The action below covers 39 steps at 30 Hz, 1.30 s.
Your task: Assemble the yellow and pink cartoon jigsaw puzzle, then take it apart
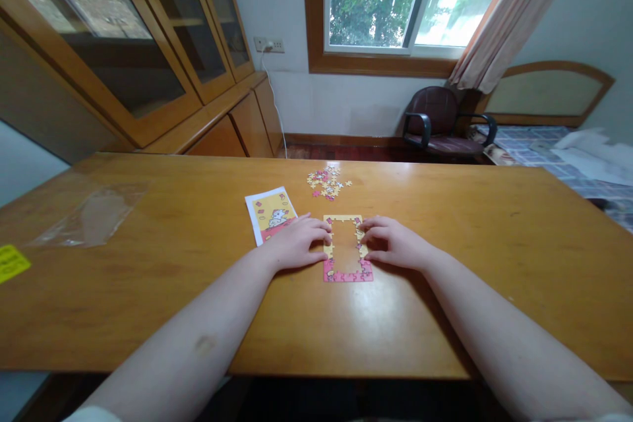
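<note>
On the wooden table lies a rectangular jigsaw puzzle border [348,276], yellow at the top and pink at the bottom, with bare wood inside it. My left hand [299,241] rests with fingers apart at the border's left side, its fingertips touching the edge pieces. At the right side, my right hand [395,242] touches the edge pieces with spread fingertips. Neither hand grips anything. A picture sheet [270,211] with a white animal on yellow and pink lies partly under my left hand. Beyond the border is a pile of loose puzzle pieces [326,183].
A clear plastic bag [99,214] and a yellow label [12,264] are on the left of the table [494,231]. Past the far edge stand a glass-door cabinet [198,89], an office chair [435,115] and a bed [529,151].
</note>
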Each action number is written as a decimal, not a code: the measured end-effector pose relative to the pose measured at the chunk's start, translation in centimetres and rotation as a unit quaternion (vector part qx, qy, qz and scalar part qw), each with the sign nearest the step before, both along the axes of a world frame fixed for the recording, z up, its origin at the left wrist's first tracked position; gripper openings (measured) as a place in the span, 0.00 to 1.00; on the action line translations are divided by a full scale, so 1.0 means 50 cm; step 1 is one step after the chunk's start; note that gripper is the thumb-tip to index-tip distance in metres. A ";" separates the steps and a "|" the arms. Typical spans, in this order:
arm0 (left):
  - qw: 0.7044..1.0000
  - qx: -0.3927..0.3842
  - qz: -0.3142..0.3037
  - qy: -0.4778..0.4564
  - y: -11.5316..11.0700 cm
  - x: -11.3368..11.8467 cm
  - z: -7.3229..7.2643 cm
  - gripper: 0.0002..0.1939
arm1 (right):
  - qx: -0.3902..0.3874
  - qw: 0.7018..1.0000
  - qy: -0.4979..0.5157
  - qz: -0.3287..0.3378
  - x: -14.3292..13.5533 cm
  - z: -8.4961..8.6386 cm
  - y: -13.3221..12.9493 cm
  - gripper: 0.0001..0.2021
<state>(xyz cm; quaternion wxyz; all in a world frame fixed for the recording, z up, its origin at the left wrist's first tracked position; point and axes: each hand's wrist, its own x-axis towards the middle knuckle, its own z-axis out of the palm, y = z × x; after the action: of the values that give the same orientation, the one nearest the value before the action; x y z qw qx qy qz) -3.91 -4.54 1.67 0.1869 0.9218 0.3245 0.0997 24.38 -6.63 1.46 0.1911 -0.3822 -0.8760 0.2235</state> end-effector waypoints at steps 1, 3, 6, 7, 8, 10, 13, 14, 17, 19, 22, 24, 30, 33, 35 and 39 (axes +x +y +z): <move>1.000 -0.002 0.000 0.001 0.000 0.000 -0.001 0.11 | -0.004 1.000 0.001 0.000 0.000 -0.001 0.000 0.09; 1.000 -0.004 0.002 0.002 0.000 0.000 -0.003 0.11 | -0.013 1.000 0.004 -0.003 -0.001 -0.003 0.000 0.09; 1.000 -0.006 0.004 0.005 -0.002 0.002 0.000 0.12 | -0.017 1.000 0.007 -0.003 0.000 -0.004 0.000 0.10; 1.000 -0.007 0.006 0.006 -0.002 0.002 0.002 0.12 | -0.016 1.000 0.007 -0.005 0.001 -0.003 0.000 0.10; 1.000 -0.008 0.007 0.006 -0.003 0.002 0.005 0.12 | -0.014 1.000 0.007 -0.008 0.002 -0.002 0.000 0.11; 1.000 -0.008 0.016 0.006 -0.003 0.003 0.009 0.14 | -0.008 1.000 0.003 -0.021 0.005 0.000 0.000 0.14; 0.999 -0.003 0.041 0.010 -0.003 0.002 0.011 0.18 | 0.004 0.999 -0.017 -0.050 0.009 -0.003 0.001 0.23; 0.999 0.000 0.048 0.013 -0.002 0.002 0.011 0.20 | 0.006 0.998 -0.026 -0.059 0.010 -0.006 0.001 0.27; 0.998 0.004 0.058 0.024 0.000 0.001 0.005 0.26 | -0.004 0.997 -0.043 -0.067 0.009 -0.015 0.002 0.34; 0.998 0.000 0.058 0.031 0.001 0.000 0.001 0.27 | -0.014 0.997 -0.048 -0.058 0.007 -0.019 0.002 0.35; 0.998 -0.004 0.059 0.034 0.001 0.001 -0.003 0.28 | -0.019 0.997 -0.056 -0.053 0.005 -0.021 0.003 0.34; 0.998 -0.006 0.060 0.033 0.001 0.001 -0.003 0.27 | -0.018 0.997 -0.060 -0.052 0.005 -0.022 0.003 0.34; 0.998 -0.009 0.061 0.032 0.000 0.001 0.004 0.27 | -0.005 0.997 -0.047 -0.054 0.008 -0.021 0.003 0.34; 0.998 -0.011 0.049 0.026 -0.003 0.001 0.008 0.25 | -0.003 0.998 -0.037 -0.050 0.009 -0.016 0.001 0.31; 0.999 -0.014 0.035 0.020 -0.005 0.001 0.009 0.24 | -0.006 0.999 -0.024 -0.038 0.008 -0.010 -0.001 0.27; 1.000 -0.018 0.004 0.005 -0.008 0.001 0.006 0.23 | -0.016 1.000 0.003 0.003 0.007 0.003 -0.006 0.17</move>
<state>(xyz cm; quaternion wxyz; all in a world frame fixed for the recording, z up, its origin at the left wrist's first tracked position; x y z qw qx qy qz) -3.86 -4.94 1.97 0.2009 0.9175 0.3312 0.0898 24.71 -6.93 1.60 0.1871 -0.3823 -0.8729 0.2386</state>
